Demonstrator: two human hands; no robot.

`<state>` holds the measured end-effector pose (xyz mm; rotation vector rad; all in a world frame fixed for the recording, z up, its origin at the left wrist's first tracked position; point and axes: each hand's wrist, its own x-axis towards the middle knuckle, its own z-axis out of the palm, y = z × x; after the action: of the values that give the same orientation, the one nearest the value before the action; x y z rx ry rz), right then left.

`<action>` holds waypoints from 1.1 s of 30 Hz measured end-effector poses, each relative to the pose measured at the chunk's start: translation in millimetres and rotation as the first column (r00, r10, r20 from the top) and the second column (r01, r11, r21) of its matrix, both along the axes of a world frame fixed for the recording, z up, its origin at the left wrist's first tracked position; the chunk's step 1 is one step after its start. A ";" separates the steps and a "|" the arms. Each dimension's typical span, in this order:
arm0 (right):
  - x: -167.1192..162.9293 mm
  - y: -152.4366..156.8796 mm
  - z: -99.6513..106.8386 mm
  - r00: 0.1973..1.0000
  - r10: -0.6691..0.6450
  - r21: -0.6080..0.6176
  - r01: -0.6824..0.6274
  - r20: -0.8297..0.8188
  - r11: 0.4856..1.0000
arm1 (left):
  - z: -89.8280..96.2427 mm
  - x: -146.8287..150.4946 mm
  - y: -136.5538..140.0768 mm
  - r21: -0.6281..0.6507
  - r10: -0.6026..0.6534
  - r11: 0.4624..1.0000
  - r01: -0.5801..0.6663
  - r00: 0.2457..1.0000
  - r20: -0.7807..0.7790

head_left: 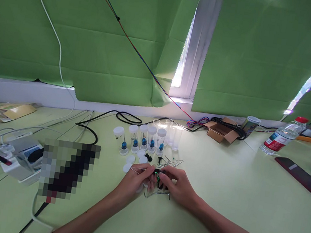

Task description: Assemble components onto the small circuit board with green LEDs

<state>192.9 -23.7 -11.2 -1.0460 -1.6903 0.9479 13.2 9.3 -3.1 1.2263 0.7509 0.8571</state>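
Observation:
My left hand (pixel 135 179) and my right hand (pixel 179 185) meet low in the middle, fingertips closed around a small black-and-green part (pixel 157 171). Its exact kind is too small to make out. A thin bent metal wire (pixel 135 169) sticks out to the left from my left hand. Thin metal rods (pixel 177 163) and a small black piece (pixel 148 157) lie just beyond my fingers. Round white caps (pixel 130 159) are scattered beside my left hand. Under my hands are more dark pieces and a bent metal rod (pixel 157 194), partly covered.
Behind the hands stand several capped clear tubes (pixel 124 143) with blue parts inside, and uncapped clear tubes (pixel 176 138). An open cardboard box (pixel 219 133), a water bottle (pixel 281 138) and a dark red flat case (pixel 301 177) are right. Cables and a white power strip (pixel 20 151) lie left.

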 end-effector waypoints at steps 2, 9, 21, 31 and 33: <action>0.2 0.7 0.5 1.000 -0.003 0.012 0.003 0.017 1.000 | 0.5 0.1 -0.3 -0.001 0.004 1.000 -0.004 1.000 0.007; 0.2 2.7 -2.6 0.999 -0.016 0.004 0.016 0.038 1.000 | 1.3 0.6 -1.0 -0.017 -0.009 1.000 0.009 1.000 0.013; -0.4 -0.6 1.0 0.999 0.008 0.012 -0.008 0.044 1.000 | 4.2 0.8 -1.7 0.033 -0.011 0.999 0.011 1.000 -0.012; 0.2 2.5 -0.9 0.998 0.007 0.008 -0.008 0.057 1.000 | 1.5 -0.7 -0.4 0.024 -0.034 0.999 0.034 0.999 -0.004; 0.2 2.7 -1.1 0.998 0.009 0.007 -0.010 0.055 1.000 | 1.7 -0.5 -0.3 0.024 -0.034 0.999 0.034 0.999 -0.012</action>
<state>193.1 -21.0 -12.4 -1.0688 -1.7443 0.9254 12.7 9.0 -1.4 1.2634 0.7286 0.8338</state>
